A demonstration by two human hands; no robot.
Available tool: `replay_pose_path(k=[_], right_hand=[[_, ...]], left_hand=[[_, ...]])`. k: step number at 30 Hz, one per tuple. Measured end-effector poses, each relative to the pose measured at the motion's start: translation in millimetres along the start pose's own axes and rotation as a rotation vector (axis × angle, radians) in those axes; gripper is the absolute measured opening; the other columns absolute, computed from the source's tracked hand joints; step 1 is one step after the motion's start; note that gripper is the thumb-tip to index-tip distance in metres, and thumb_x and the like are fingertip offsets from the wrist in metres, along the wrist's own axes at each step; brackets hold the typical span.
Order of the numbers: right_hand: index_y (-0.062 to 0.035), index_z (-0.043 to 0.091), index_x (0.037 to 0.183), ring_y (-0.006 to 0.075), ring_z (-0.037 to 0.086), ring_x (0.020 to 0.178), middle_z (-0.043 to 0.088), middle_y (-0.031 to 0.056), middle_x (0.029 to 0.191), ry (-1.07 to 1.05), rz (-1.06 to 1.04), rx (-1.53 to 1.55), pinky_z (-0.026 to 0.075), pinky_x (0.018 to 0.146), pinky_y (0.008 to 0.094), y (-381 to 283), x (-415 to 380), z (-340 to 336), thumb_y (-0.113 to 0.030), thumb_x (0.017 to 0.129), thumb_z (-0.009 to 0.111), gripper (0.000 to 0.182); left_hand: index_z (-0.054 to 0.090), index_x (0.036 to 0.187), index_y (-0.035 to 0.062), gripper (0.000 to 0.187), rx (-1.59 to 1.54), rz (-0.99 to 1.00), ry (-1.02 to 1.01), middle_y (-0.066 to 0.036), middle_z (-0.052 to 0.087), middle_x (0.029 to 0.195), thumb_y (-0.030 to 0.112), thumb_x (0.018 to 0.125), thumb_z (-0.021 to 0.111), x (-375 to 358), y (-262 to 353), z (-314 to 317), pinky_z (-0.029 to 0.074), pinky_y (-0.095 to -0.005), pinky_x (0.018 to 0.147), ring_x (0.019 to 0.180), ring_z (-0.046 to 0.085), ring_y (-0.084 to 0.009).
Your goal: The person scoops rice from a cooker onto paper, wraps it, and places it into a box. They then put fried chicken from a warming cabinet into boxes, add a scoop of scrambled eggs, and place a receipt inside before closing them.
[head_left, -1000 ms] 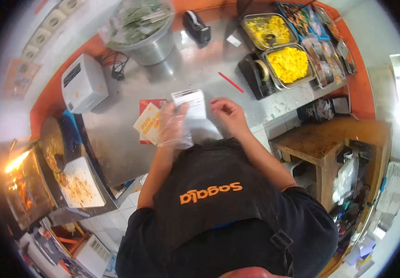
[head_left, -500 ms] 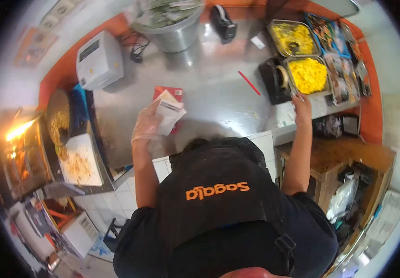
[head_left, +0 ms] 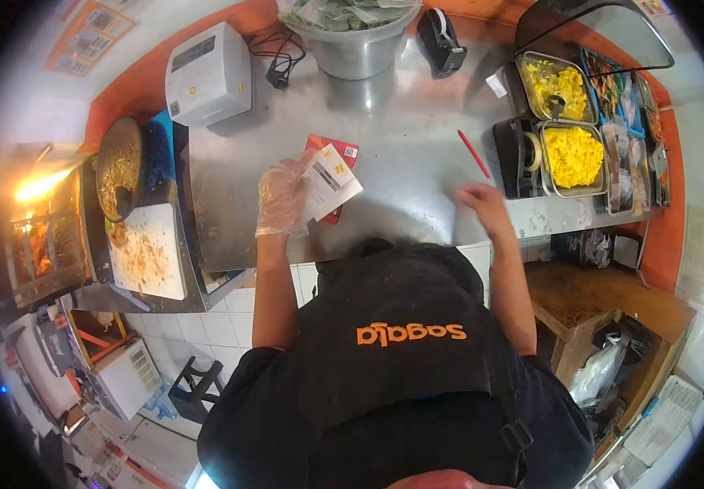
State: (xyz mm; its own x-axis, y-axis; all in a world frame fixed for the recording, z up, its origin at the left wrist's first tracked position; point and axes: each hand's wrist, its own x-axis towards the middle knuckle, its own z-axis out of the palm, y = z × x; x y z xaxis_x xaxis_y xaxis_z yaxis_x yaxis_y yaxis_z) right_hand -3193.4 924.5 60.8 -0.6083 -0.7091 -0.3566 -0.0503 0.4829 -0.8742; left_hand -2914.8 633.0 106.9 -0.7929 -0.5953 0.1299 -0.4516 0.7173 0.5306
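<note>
A clear plastic glove covers my left hand (head_left: 283, 194), which is closed on white printed cards (head_left: 334, 186). Under the cards, a red card (head_left: 355, 153) with a small printed code lies on the metal counter (head_left: 401, 155). Bare and bent at the fingers, my right hand (head_left: 485, 200) is over the counter's front part; its fingertips are blurred, and I cannot tell if they hold anything. Nearest to it is a red stick-like pen (head_left: 474, 154). Further right stand a black tape dispenser (head_left: 512, 160) and a tray of yellow food (head_left: 574, 157).
A white printer (head_left: 205, 77), a metal bucket of green packets (head_left: 354, 47) and another tape dispenser (head_left: 442, 42) stand along the back. At left are a dark pan (head_left: 119, 167), a cutting board with crumbs (head_left: 147, 253) and flames (head_left: 38, 232). More food trays line the right.
My right hand has left the front edge of the yellow food tray and moved left over the counter. My left hand still holds the cards, now turned somewhat. The camera view has shifted.
</note>
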Motion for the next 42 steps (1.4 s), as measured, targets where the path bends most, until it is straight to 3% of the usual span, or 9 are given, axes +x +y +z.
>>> replay_pose_path(k=[6,10,19,21,26,30,33,36,42], right_hand=[[-0.0046,0.066,0.091,0.0213,0.064,0.073,0.067,0.0089,0.083,-0.524,-0.426,-0.228,0.05,0.066,0.0338,-148.1,55.8,139.7,-0.019,0.078,0.071,0.02],[-0.0084,0.062,0.089,0.0273,0.064,0.074,0.066,0.0105,0.083,-0.29,-0.498,-0.661,0.049,0.064,0.0378,-145.0,80.2,182.6,-0.024,0.072,0.074,0.026],[-0.0078,0.055,0.091,0.0152,0.053,0.07,0.057,0.0014,0.079,-0.315,-0.207,0.062,0.044,0.064,0.0284,-50.1,89.9,150.6,-0.042,0.071,0.08,0.047],[-0.0051,0.05,0.113,0.0116,0.049,0.077,0.053,0.0036,0.094,-0.307,0.163,0.28,0.044,0.064,0.0276,-50.8,68.7,157.2,-0.055,0.075,0.072,0.066],[-0.0083,0.034,0.134,0.0169,0.05,0.103,0.05,0.0089,0.12,-0.325,0.205,0.355,0.043,0.082,0.0339,-52.1,53.3,185.6,-0.062,0.082,0.06,0.079],[-0.0061,0.025,0.145,0.0205,0.041,0.123,0.044,0.0075,0.131,-0.467,0.15,0.616,0.036,0.098,0.0382,-60.8,42.9,180.2,-0.05,0.09,0.053,0.075],[-0.0001,0.024,0.143,0.0242,0.036,0.128,0.032,0.0135,0.137,-0.207,0.296,0.71,0.033,0.106,0.0384,-15.1,44.5,219.2,-0.052,0.084,0.06,0.087],[-0.0135,0.0,0.152,0.023,0.035,0.129,0.034,0.0114,0.137,-0.253,0.179,0.657,0.035,0.104,0.0382,-26.3,27.1,209.3,-0.035,0.085,0.064,0.095],[-0.0175,-0.011,0.151,0.0239,0.033,0.132,0.031,0.0119,0.146,-0.516,0.288,0.9,0.032,0.106,0.0366,-20.1,-45.7,90.4,-0.011,0.077,0.069,0.108]], left_hand=[[0.058,0.125,0.0147,0.051,-0.046,-0.056,-0.034,-0.016,0.061,0.088,0.009,0.074,0.059,-0.4,6.0,-6.3,0.045,-0.0455,0.079,0.086,0.058,-0.0344],[0.058,0.125,0.0146,0.052,0.037,-0.064,0.014,-0.016,0.061,0.092,0.009,0.073,0.062,-3.9,1.5,-3.7,0.046,-0.0445,0.079,0.087,0.058,-0.0345],[0.051,0.132,0.0072,0.062,-0.284,-0.385,0.059,-0.018,0.062,0.11,0.018,0.074,0.071,-13.9,-45.8,35.9,0.048,-0.0371,0.09,0.101,0.061,-0.0282],[0.044,0.138,0.0048,0.066,-0.891,-0.528,-0.154,-0.018,0.062,0.117,0.02,0.077,0.068,-17.2,-67.3,53.3,0.048,-0.0351,0.09,0.104,0.06,-0.0234],[0.039,0.142,0.0059,0.066,-0.89,-0.604,-0.272,-0.016,0.062,0.119,0.023,0.082,0.062,-17.3,-59.0,39.9,0.048,-0.0328,0.09,0.104,0.06,-0.0195],[0.045,0.137,0.0022,0.06,-0.684,-0.713,-0.278,-0.013,0.061,0.118,0.025,0.084,0.061,-28.7,-61.1,50.0,0.047,-0.0332,0.09,0.102,0.06,-0.0218],[0.049,0.129,0.0023,0.053,-1.101,-0.857,-0.106,-0.011,0.063,0.11,0.029,0.084,0.06,-67.7,-69.4,102.4,0.052,-0.037,0.083,0.095,0.063,-0.0252],[0.047,0.13,0.0037,0.057,-1.485,-0.96,0.165,-0.01,0.061,0.114,0.037,0.084,0.058,-88.0,-24.2,116.4,0.051,-0.0389,0.086,0.1,0.061,-0.0257],[0.049,0.128,0.0042,0.056,-1.449,-0.854,-0.213,-0.011,0.061,0.115,0.036,0.083,0.06,-87.2,44.9,131.4,0.049,-0.0392,0.089,0.102,0.061,-0.0263]])
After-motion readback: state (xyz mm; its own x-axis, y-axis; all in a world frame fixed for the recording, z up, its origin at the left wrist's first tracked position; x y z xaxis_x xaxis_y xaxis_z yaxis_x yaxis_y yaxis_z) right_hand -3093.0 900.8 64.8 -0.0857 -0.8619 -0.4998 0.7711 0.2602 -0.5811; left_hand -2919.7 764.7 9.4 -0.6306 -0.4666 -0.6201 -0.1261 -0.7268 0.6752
